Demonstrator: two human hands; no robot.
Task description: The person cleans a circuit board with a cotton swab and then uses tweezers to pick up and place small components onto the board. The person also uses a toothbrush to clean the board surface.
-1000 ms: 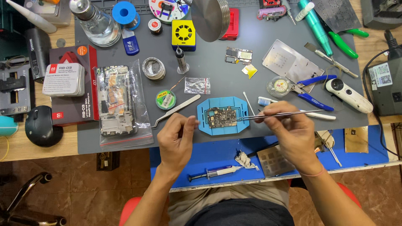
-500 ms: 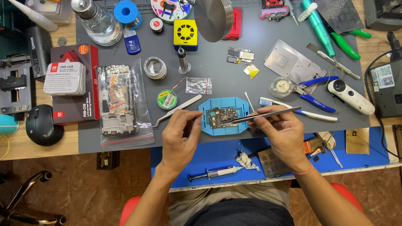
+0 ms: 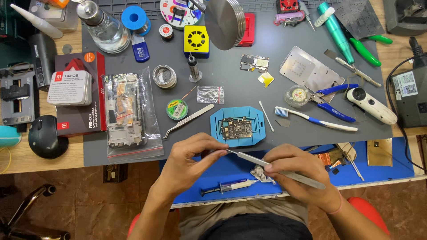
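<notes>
A person at a cluttered repair bench grips a pair of metal tweezers (image 3: pixel 275 168) in the right hand (image 3: pixel 298 175), which also presses a crumpled white wipe (image 3: pixel 262 174) beneath its fingers. The left hand (image 3: pixel 189 158) pinches the tweezers' tip between thumb and fingers. Just beyond both hands sits a circuit board (image 3: pixel 236 128) in a blue holder (image 3: pixel 216 126); a syringe (image 3: pixel 227 186) lies just below the left hand.

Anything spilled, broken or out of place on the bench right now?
Nothing spilled or visibly broken. The circuit board sits square in its blue holder. Only oddity: a syringe lies near the blue mat's front edge, close to the person's lap.
</notes>
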